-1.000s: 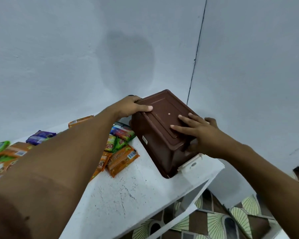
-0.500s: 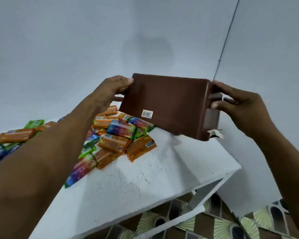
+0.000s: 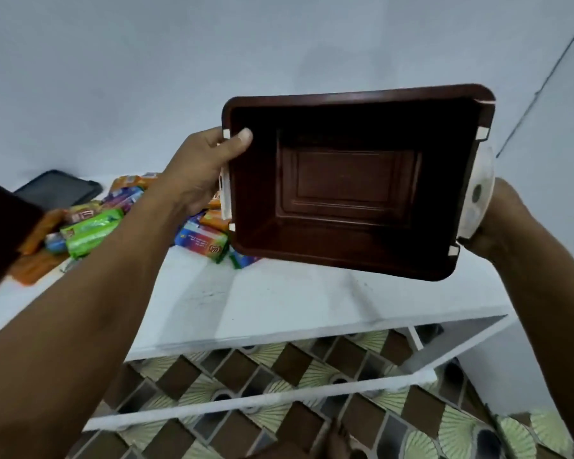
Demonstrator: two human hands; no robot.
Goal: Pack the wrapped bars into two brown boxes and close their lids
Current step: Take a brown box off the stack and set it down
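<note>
The brown rectangular plastic box (image 3: pixel 352 183) is held up in the air above the white table (image 3: pixel 279 303), tipped so that its open mouth faces the camera; its inside shows only the bare moulded bottom. At the box's 9 o'clock the left hand (image 3: pixel 203 170) grips the rim, thumb hooked over the edge into the opening and fingers clenched behind the wall, next to a white plastic side latch (image 3: pixel 225 197). At 3 to 4 o'clock the right hand (image 3: pixel 497 223) lies against the box's other end, behind a second white latch (image 3: pixel 478 193); its fingers are hidden, so I cannot tell whether they clasp it. At the box's 8 o'clock a loose heap of orange, green and blue wrapped bars (image 3: pixel 90 226) lies on the table. At 9 o'clock of the heap lies a flat black object (image 3: pixel 58 190), too blurred to identify. Brown and cream patterned floor tiles (image 3: pixel 279 376) show at 6 o'clock, below the table.
</note>
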